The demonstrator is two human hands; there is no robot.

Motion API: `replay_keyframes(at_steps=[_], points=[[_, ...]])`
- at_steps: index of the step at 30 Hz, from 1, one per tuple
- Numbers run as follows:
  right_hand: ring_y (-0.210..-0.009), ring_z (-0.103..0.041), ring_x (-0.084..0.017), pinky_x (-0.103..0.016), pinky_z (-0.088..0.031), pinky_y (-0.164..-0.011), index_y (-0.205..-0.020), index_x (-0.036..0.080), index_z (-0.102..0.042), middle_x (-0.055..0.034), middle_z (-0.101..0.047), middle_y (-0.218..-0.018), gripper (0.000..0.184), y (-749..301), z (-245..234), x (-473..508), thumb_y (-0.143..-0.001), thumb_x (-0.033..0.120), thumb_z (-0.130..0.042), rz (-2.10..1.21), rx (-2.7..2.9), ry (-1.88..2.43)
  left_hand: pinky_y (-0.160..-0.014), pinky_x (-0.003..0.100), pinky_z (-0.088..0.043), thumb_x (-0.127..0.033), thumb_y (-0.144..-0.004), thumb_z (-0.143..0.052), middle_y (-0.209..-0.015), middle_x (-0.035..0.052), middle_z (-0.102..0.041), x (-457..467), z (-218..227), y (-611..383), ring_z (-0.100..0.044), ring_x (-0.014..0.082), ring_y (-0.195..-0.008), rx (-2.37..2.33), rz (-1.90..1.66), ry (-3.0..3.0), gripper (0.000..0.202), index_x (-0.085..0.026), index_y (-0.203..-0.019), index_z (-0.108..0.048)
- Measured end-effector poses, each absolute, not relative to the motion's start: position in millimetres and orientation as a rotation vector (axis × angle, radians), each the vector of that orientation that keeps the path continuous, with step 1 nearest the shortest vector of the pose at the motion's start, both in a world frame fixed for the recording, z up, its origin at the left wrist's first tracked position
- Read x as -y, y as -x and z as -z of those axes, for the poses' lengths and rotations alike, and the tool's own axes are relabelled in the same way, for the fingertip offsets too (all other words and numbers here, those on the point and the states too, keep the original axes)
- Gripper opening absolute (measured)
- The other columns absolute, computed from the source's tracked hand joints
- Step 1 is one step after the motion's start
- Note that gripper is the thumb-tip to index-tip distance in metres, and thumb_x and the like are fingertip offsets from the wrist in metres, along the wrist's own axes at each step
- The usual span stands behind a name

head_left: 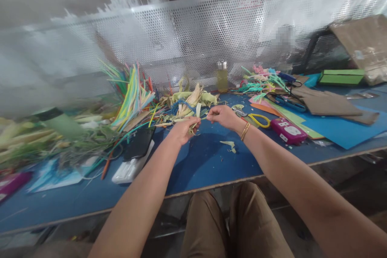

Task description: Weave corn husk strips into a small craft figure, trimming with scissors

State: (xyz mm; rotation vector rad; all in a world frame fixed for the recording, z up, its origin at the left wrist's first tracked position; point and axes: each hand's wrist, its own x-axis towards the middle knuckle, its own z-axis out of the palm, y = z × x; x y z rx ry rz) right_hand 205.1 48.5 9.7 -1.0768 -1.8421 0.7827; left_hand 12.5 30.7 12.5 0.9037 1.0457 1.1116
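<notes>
The left hand [185, 130] pinches a pale green corn husk strip [198, 109] that pokes up past its fingers. Just beside it, the right hand [222, 116] presses its fingertips together, maybe on something thin; it is too small to tell. Yellow-handled scissors [259, 120] lie just right of that hand.

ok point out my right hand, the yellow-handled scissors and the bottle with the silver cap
right hand [222, 116]: head view, on the back of the hand
yellow-handled scissors [251, 117]: head view, on the yellow handle
bottle with the silver cap [222, 80]: head view, on the body below the cap
</notes>
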Motion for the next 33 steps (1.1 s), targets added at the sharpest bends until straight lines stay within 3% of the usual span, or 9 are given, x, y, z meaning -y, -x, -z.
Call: replay_keyframes(at_steps=[5,7,10,13,18,22,26,29,33], points=[[-0.064,-0.061,-0.014,-0.027,-0.045,-0.067,-0.073,0.018,-0.07,-0.0009,-0.069,-0.066,0.012,-205,-5,-53,-0.08,0.028,-0.066,-0.763,1.826,1.1,-0.048,0.019,-0.045,-0.016,-0.068,-0.081,-0.074,0.0032,-0.072,-33,-10,-9,-0.064,0.0114,-0.059,-0.952,-1.019,-0.8,0.018,-0.016,-0.082,-0.07],[-0.077,-0.066,-0.016,-0.029,-0.047,-0.076,-0.087,0.019,-0.072,-0.0034,-0.073,-0.082,0.012,-204,-5,-52,-0.08,0.027,-0.067,-0.705,1.818,1.045,-0.051,0.018,-0.047,-0.01,-0.069,-0.079,-0.075,0.0035,-0.072,-34,-12,-10,-0.066,0.0107,-0.061,-0.913,-1.046,-0.776,0.017,-0.015,-0.084,-0.071],[-0.097,-0.064,-0.021,-0.034,-0.045,-0.089,-0.105,0.02,-0.07,-0.008,-0.072,-0.104,0.032,-201,-9,-46,-0.076,0.031,-0.075,-0.38,1.725,1.054,-0.054,0.016,-0.049,-0.005,-0.071,-0.076,-0.074,0.0023,-0.072,-35,-13,-13,-0.066,0.0094,-0.063,-0.904,-1.161,-0.745,0.017,-0.014,-0.083,-0.07],[-0.09,-0.062,-0.022,-0.034,-0.043,-0.085,-0.087,0.02,-0.071,-0.0075,-0.072,-0.091,0.025,-192,-11,-36,-0.075,0.042,-0.076,-0.195,1.722,1.182,-0.05,0.016,-0.045,-0.01,-0.07,-0.078,-0.073,0.0006,-0.072,-36,-12,-16,-0.065,0.009,-0.061,-0.934,-1.244,-0.726,0.017,-0.016,-0.083,-0.07],[-0.069,-0.057,-0.015,-0.027,-0.036,-0.064,-0.068,0.02,-0.069,-0.0022,-0.069,-0.074,0.027,-173,-4,-30,-0.078,0.046,-0.072,-0.368,1.922,1.245,-0.047,0.016,-0.04,-0.014,-0.061,-0.086,-0.068,-0.0023,-0.069,-36,-5,-20,-0.056,0.005,-0.051,-0.926,-1.241,-0.764,0.026,-0.017,-0.082,-0.07],[-0.064,-0.053,-0.014,-0.026,-0.033,-0.061,-0.069,0.02,-0.067,-0.0011,-0.066,-0.07,0.021,-174,-2,-36,-0.085,0.032,-0.061,-0.387,1.919,1.259,-0.049,0.015,-0.039,-0.012,-0.054,-0.089,-0.065,-0.0033,-0.065,-37,0,-20,-0.057,0.0063,-0.058,-0.939,-1.298,-0.844,0.029,-0.016,-0.074,-0.069],[-0.073,-0.056,-0.016,-0.027,-0.032,-0.063,-0.075,0.02,-0.065,-0.003,-0.069,-0.08,0.017,-180,-5,-37,-0.087,0.024,-0.054,-0.325,2.029,1.261,-0.049,0.017,-0.036,-0.02,-0.055,-0.089,-0.062,-0.0031,-0.061,-37,0,-18,-0.052,0.0065,-0.056,-0.937,-1.264,-1.028,0.027,-0.016,-0.075,-0.071],[-0.082,-0.059,-0.018,-0.028,-0.032,-0.066,-0.078,0.021,-0.066,-0.0039,-0.071,-0.089,0.018,-180,-7,-33,-0.089,0.024,-0.052,-0.268,2.126,1.273,-0.05,0.019,-0.037,-0.023,-0.055,-0.089,-0.067,-0.0021,-0.062,-34,0,-18,-0.051,0.0076,-0.056,-0.978,-1.234,-1.059,0.029,-0.017,-0.077,-0.071],[-0.084,-0.061,-0.019,-0.029,-0.03,-0.068,-0.078,0.021,-0.068,-0.0045,-0.073,-0.09,0.022,-178,-10,-29,-0.091,0.027,-0.051,-0.228,2.189,1.331,-0.046,0.02,-0.031,-0.027,-0.058,-0.089,-0.056,-0.0023,-0.054,-34,1,-17,-0.045,0.008,-0.05,-1.007,-1.219,-1.165,0.026,-0.016,-0.067,-0.066]])
